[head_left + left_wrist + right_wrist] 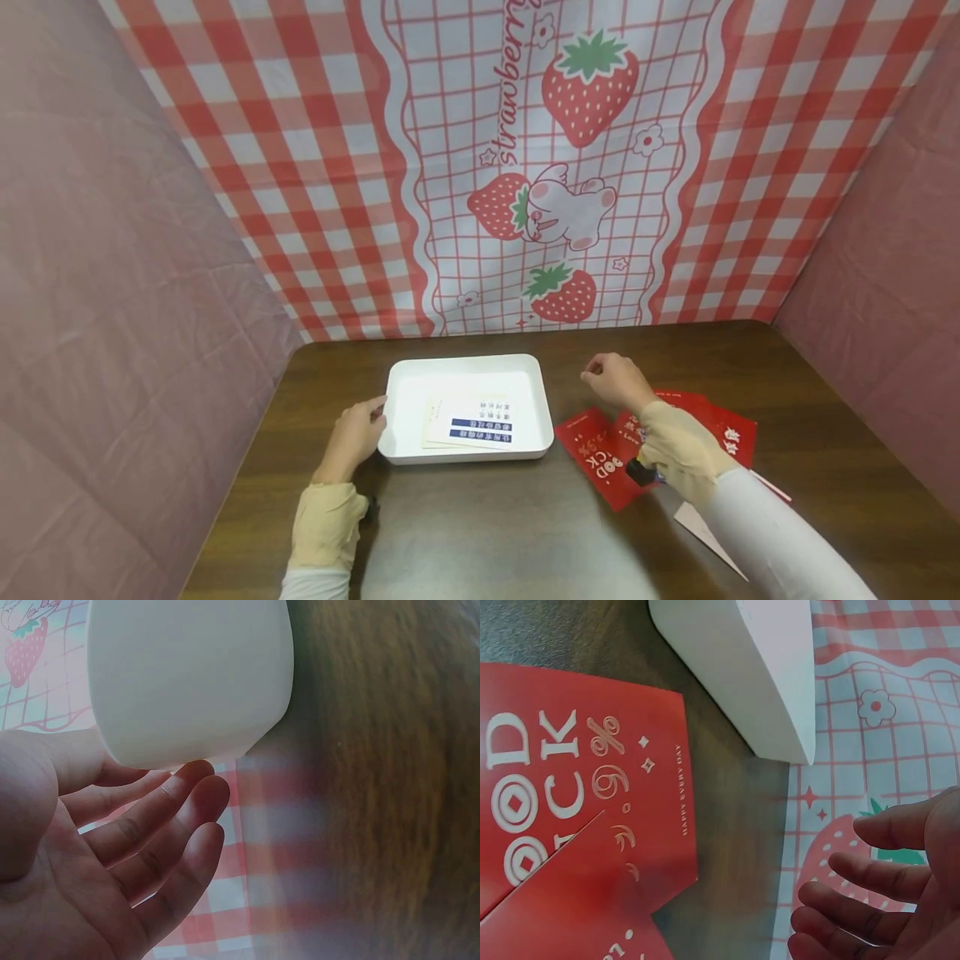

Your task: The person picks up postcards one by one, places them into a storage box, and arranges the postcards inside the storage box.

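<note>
A white tray (pixel 468 456) lies on the table, holding a few pale cards (pixel 480 421) with dark blue printed strips. My left hand (pixel 356 429) rests against the tray's left end. In the left wrist view its fingers (pixel 161 806) are loosely bent beside the tray wall (pixel 191 682). To the right of the tray, my right hand (pixel 618 381) hovers with nothing in it, its fingers (pixel 855 911) relaxed and apart. Beneath and beside that forearm several red envelopes (pixel 592 450) with white and gold lettering overlap in a loose fan.
A pale pink flat piece (pixel 708 537) lies partly under the right forearm, near the envelopes. The brown wooden table (pixel 487 533) meets a strawberry-patterned checked cloth (pixel 555 183) at the back. Pink cloth walls (pixel 135 317) stand on both sides.
</note>
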Demonstrator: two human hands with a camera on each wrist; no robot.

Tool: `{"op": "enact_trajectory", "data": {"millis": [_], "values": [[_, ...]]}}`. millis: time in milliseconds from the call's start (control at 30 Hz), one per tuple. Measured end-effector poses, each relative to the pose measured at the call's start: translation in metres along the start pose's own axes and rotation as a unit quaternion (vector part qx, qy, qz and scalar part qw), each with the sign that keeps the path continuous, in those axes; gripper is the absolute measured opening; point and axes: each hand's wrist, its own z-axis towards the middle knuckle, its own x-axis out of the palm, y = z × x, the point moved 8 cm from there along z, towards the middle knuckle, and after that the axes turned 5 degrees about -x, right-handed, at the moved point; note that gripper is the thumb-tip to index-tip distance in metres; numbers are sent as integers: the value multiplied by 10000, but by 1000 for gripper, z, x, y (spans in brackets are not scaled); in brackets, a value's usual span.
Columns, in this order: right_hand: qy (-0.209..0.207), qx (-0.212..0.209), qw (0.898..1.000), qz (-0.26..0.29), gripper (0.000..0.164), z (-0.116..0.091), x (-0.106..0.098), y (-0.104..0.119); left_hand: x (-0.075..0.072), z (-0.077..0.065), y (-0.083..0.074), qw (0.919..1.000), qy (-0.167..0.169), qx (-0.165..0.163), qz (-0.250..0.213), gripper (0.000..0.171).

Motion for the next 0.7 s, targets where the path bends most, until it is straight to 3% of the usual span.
{"op": "enact_trajectory", "data": {"millis": [400, 700], "values": [[74, 308, 9995, -47, 29, -10, -6, -16, -3, -1, -3, 9996, -164, 238, 26, 39], [-18, 357, 9994, -42, 30, -13, -13, -27, 0, 1, -1, 9998, -128, 181, -1, 39]]}}
